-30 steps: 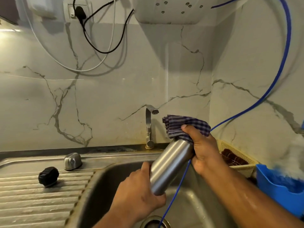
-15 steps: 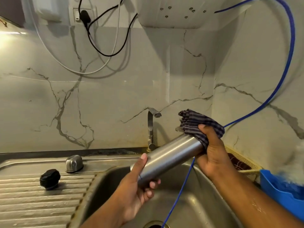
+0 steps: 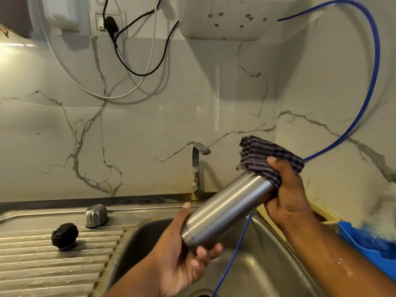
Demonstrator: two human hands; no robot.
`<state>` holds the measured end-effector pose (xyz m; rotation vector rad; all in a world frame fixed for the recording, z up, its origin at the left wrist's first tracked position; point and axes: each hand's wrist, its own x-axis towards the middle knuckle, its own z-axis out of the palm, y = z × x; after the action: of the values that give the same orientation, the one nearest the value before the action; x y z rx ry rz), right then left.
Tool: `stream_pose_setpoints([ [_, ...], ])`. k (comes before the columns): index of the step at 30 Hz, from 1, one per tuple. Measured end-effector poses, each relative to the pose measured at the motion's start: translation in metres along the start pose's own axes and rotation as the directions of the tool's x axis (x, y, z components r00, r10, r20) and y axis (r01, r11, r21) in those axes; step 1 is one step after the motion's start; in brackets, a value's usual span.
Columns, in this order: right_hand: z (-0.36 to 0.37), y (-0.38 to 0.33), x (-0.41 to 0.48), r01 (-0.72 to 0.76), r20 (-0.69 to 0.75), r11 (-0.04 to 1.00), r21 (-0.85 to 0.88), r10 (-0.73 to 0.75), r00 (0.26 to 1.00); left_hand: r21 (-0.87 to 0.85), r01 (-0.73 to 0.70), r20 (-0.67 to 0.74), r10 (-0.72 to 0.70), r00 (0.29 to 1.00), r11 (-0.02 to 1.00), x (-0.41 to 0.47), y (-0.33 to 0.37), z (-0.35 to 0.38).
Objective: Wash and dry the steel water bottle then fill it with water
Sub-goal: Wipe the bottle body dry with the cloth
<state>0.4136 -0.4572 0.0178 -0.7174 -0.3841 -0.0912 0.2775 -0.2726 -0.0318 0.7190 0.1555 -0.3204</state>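
Above the sink (image 3: 267, 264), left hand (image 3: 177, 258) grips the steel bottle (image 3: 227, 211); right hand (image 3: 285, 196) clamps a checked cloth (image 3: 267, 155) round its top.

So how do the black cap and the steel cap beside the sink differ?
The black cap is dark and matt; the steel cap is shiny metal. The black cap sits on the ribs of the draining board; the steel cap sits farther back, on the flat strip. Both lie left of the basin.

Open sink basin (image 3: 267, 264), blue tube (image 3: 233, 245) across it, tap (image 3: 196, 168) behind, black cap (image 3: 64, 236) on drainboard (image 3: 42, 266).
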Motion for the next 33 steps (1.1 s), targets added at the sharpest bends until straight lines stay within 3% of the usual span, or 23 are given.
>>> stream_pose_setpoints([
  [2,0.001,0.001,-0.001,-0.040,0.007,0.999,-0.001,0.040,0.999,0.090,-0.180,-0.100,0.188,0.977,0.980,0.006,0.000,0.002],
  [3,0.002,0.001,-0.001,-0.071,-0.009,0.997,0.012,0.071,0.997,0.209,-0.328,-0.145,0.361,0.921,0.921,0.009,0.001,0.004],
  [4,0.002,0.001,0.000,-0.109,-0.037,0.994,0.033,0.110,0.993,0.396,-0.465,-0.122,0.547,0.828,0.792,0.011,0.002,0.003],
  [5,0.002,0.001,0.000,-0.148,-0.069,0.987,0.057,0.152,0.986,0.612,-0.542,-0.023,0.698,0.716,0.576,0.011,0.003,0.003],
  [6,0.001,0.002,0.001,-0.179,-0.103,0.981,0.078,0.187,0.977,0.777,-0.560,0.145,0.784,0.604,0.288,0.009,0.003,0.001],
  [8,-0.001,0.004,0.001,-0.218,-0.145,0.971,0.093,0.230,0.962,0.835,-0.497,0.481,0.750,0.454,-0.235,0.009,0.003,-0.006],
  [9,-0.001,0.005,0.001,-0.225,-0.151,0.970,0.086,0.236,0.960,0.809,-0.447,0.568,0.704,0.425,-0.383,0.009,0.002,-0.007],
  [10,-0.001,0.005,0.001,-0.218,-0.153,0.973,0.078,0.227,0.962,0.794,-0.416,0.599,0.688,0.411,-0.443,0.010,0.002,-0.009],
  [11,-0.001,0.004,0.001,-0.199,-0.149,0.977,0.072,0.208,0.967,0.804,-0.424,0.583,0.693,0.423,-0.417,0.010,0.003,-0.010],
  [12,0.000,0.001,0.001,-0.169,-0.147,0.983,0.068,0.178,0.973,0.830,-0.458,0.528,0.717,0.456,-0.320,0.011,0.005,-0.012],
  [13,0.001,-0.001,0.001,-0.134,-0.142,0.989,0.061,0.141,0.980,0.855,-0.495,0.433,0.738,0.518,-0.154,0.010,0.006,-0.011],
  [14,0.001,-0.003,0.001,-0.091,-0.127,0.995,0.047,0.097,0.987,0.846,-0.526,0.306,0.724,0.618,0.091,0.007,0.005,-0.007],
  [15,0.002,-0.005,0.001,-0.054,-0.111,0.998,0.029,0.057,0.992,0.745,-0.526,0.166,0.650,0.741,0.410,0.005,0.005,-0.004],
  [16,0.002,-0.004,0.001,-0.020,-0.097,1.000,0.012,0.021,0.995,0.536,-0.448,0.073,0.489,0.869,0.716,0.004,0.005,-0.001],
  [17,0.003,-0.004,-0.001,0.005,-0.085,1.000,0.006,-0.004,0.996,0.354,-0.324,0.052,0.328,0.943,0.877,0.003,0.005,-0.001],
  [19,0.005,-0.002,-0.004,0.010,-0.052,1.000,0.010,-0.010,0.999,0.202,-0.196,0.054,0.189,0.981,0.960,0.000,0.002,-0.001],
  [22,0.009,-0.001,-0.007,-0.028,-0.023,0.999,0.025,0.029,0.999,0.308,-0.360,-0.071,0.398,0.915,0.881,0.006,-0.001,0.002],
  [25,0.011,-0.001,-0.009,-0.069,-0.047,0.993,0.094,0.074,0.996,0.541,-0.552,0.057,0.627,0.777,0.635,0.016,-0.006,0.001],
  [28,0.014,0.005,-0.013,-0.131,-0.030,0.988,0.081,0.134,0.991,0.806,-0.548,0.239,0.723,0.648,0.224,0.019,-0.013,-0.001],
  [30,0.021,0.015,-0.023,-0.195,-0.002,0.980,0.045,0.196,0.981,0.827,-0.555,0.295,0.770,0.566,0.091,0.019,-0.017,-0.002],
  [33,0.029,0.038,-0.047,-0.301,0.110,0.953,-0.044,0.304,0.946,0.818,-0.574,0.336,0.834,0.438,-0.028,0.023,-0.017,-0.002],
])
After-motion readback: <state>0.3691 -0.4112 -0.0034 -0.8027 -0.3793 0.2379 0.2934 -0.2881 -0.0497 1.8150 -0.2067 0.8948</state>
